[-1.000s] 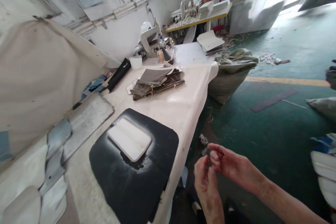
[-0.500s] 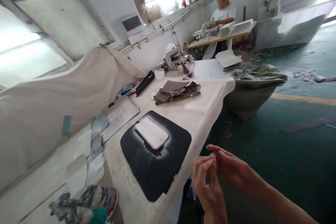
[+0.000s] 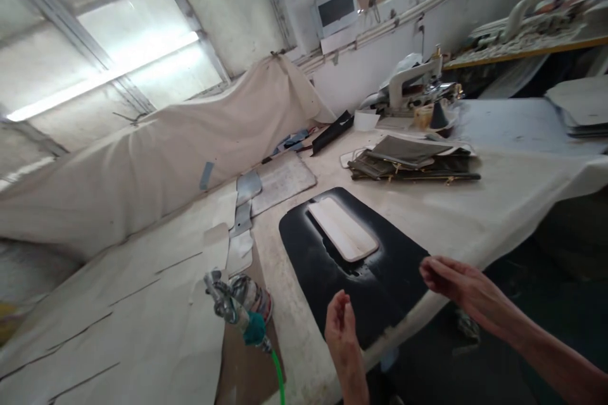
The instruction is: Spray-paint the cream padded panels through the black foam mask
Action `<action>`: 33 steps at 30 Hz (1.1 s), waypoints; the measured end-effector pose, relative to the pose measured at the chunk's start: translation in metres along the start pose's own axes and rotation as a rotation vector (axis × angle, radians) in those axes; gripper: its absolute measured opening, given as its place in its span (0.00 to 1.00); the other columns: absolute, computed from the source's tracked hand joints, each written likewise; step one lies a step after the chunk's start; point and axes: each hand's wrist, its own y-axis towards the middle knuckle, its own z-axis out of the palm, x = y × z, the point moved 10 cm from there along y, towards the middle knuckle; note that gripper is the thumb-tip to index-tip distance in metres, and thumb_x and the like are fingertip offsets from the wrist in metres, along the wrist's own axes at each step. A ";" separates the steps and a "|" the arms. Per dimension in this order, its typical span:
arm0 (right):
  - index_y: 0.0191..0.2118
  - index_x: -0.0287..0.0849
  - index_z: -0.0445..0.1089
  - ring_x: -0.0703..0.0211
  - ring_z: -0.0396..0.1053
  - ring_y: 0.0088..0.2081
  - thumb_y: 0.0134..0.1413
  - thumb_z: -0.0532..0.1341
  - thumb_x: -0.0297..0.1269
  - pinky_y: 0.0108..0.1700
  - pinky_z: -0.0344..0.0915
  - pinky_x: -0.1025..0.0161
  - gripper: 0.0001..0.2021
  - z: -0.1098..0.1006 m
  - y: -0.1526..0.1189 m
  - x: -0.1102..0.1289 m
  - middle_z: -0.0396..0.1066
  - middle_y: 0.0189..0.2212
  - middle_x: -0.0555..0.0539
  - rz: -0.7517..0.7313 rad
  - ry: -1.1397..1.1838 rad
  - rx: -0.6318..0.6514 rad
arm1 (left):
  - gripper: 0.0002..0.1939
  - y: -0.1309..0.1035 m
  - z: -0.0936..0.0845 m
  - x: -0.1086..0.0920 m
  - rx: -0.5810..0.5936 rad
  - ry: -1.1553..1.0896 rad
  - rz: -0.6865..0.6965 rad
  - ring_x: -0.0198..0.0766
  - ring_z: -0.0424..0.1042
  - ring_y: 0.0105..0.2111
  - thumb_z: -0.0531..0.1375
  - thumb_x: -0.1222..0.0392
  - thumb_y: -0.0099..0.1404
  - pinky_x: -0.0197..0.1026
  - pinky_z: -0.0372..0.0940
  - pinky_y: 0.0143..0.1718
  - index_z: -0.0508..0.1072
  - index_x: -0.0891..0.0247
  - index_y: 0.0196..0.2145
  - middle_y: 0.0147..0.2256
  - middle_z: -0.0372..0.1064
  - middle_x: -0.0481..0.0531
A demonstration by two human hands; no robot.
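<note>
My left hand [image 3: 341, 324] hovers over the near edge of a black panel [image 3: 304, 247], fingers loosely bent and slightly apart, with nothing seen in them. At the panel's right corner is my right hand [image 3: 449, 277], fingers stretched out and a little curved, also with nothing visible in it. Whether its fingertips touch the panel I cannot tell. On the black panel lies a pale rounded board [image 3: 342, 228], ringed by whitish spray marks. Left of the panel, a spray gun [image 3: 232, 307] with a green hose [image 3: 278, 373] leans on a can [image 3: 263, 304].
A stack of dark grey folded pieces [image 3: 413, 161] lies farther back on the cloth-covered table [image 3: 498, 215]. Behind it stands a sewing machine [image 3: 403, 85]. Grey scraps [image 3: 244, 218] and pale sheets [image 3: 142, 304] spread leftward. A beige cloth [image 3: 180, 158] drapes along the window side.
My hands, pressed together at the fingertips beside the table before, have separated and moved over to the black panel. The view has swung left, bringing the spray gun and its hose further in.
</note>
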 end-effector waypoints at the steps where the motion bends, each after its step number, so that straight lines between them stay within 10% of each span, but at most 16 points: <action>1: 0.28 0.40 0.69 0.61 0.63 0.26 0.41 0.65 0.51 0.29 0.63 0.64 0.17 0.027 0.009 0.003 0.67 0.24 0.49 0.013 -0.009 0.076 | 0.21 0.008 0.004 -0.011 0.022 0.003 0.025 0.40 0.67 0.43 0.58 0.51 0.54 0.42 0.61 0.49 0.69 0.65 0.43 0.41 0.69 0.56; 5: 0.28 0.39 0.69 0.65 0.61 0.24 0.46 0.63 0.47 0.29 0.59 0.66 0.14 0.126 0.025 0.004 0.66 0.22 0.51 0.068 0.035 0.375 | 0.18 0.028 0.030 -0.059 0.172 0.018 0.129 0.38 0.68 0.40 0.59 0.50 0.54 0.39 0.63 0.43 0.71 0.62 0.40 0.38 0.68 0.54; 10: 0.23 0.39 0.66 0.68 0.56 0.23 0.47 0.64 0.43 0.28 0.55 0.68 0.13 0.170 0.033 -0.007 0.61 0.19 0.54 0.141 0.160 0.470 | 0.12 0.047 0.034 -0.089 0.209 0.079 0.204 0.37 0.66 0.38 0.59 0.52 0.54 0.38 0.62 0.39 0.74 0.59 0.34 0.37 0.65 0.52; 20: 0.21 0.39 0.62 0.69 0.52 0.21 0.46 0.64 0.45 0.25 0.48 0.67 0.16 0.166 0.058 -0.004 0.58 0.15 0.56 0.046 -0.114 0.497 | 0.08 0.058 0.022 -0.092 0.066 -0.072 0.098 0.32 0.63 0.31 0.65 0.57 0.47 0.36 0.59 0.35 0.72 0.63 0.21 0.27 0.62 0.47; 29: 0.47 0.47 0.60 0.64 0.61 0.30 0.39 0.69 0.44 0.31 0.59 0.66 0.28 0.157 0.064 0.031 0.63 0.30 0.53 0.054 0.027 0.679 | 0.11 0.028 0.078 -0.056 0.174 -0.708 -0.284 0.24 0.57 0.23 0.64 0.59 0.50 0.29 0.55 0.25 0.67 0.67 0.21 0.22 0.60 0.45; 33: 0.52 0.50 0.57 0.61 0.64 0.35 0.51 0.58 0.50 0.37 0.63 0.62 0.23 0.103 0.099 0.050 0.65 0.41 0.47 -0.008 0.097 0.442 | 0.13 0.018 0.026 -0.021 -0.105 -0.753 -0.292 0.25 0.60 0.26 0.67 0.57 0.46 0.30 0.58 0.26 0.67 0.65 0.23 0.25 0.61 0.45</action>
